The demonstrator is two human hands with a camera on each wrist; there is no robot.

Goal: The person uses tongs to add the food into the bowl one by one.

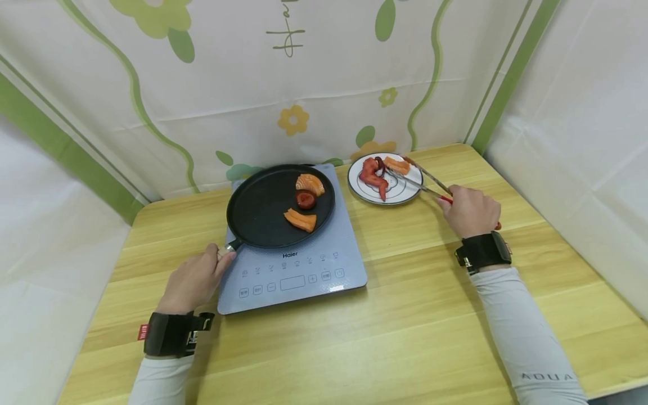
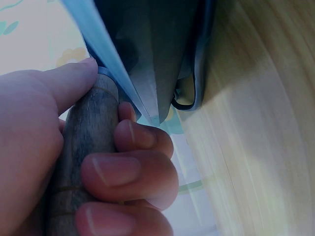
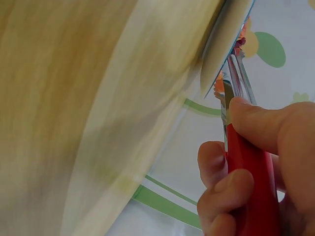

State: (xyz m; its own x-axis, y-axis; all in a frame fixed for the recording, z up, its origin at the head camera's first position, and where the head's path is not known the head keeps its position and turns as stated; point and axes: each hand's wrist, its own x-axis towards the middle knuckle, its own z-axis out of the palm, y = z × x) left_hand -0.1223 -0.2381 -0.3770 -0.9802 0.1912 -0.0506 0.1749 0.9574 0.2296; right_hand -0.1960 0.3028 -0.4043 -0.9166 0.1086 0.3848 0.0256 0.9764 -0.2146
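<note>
My left hand [image 1: 194, 278] grips the wooden handle [image 2: 91, 132] of a round black frying pan [image 1: 258, 211], fingers curled around it and thumb along the top. In the pan's right half lie two orange salmon-like pieces [image 1: 301, 220] and a round reddish-brown piece [image 1: 306, 199]. My right hand [image 1: 472, 211] holds metal tongs [image 1: 424, 188] by their red handle [image 3: 251, 182]. The tong tips reach over a white plate [image 1: 358, 196], one on each side of an orange piece [image 1: 397, 165]. Beside it on the plate lie a red wing-shaped piece [image 1: 373, 180] and a small dark red piece [image 1: 379, 163].
Beneath the pan is a flat grey-blue induction cooker [image 1: 349, 247] with touch controls along its front. Everything stands on a light wood table [image 1: 405, 320]. A white curtain [image 1: 334, 67] with green and yellow flowers hangs behind, and white cloth walls the sides.
</note>
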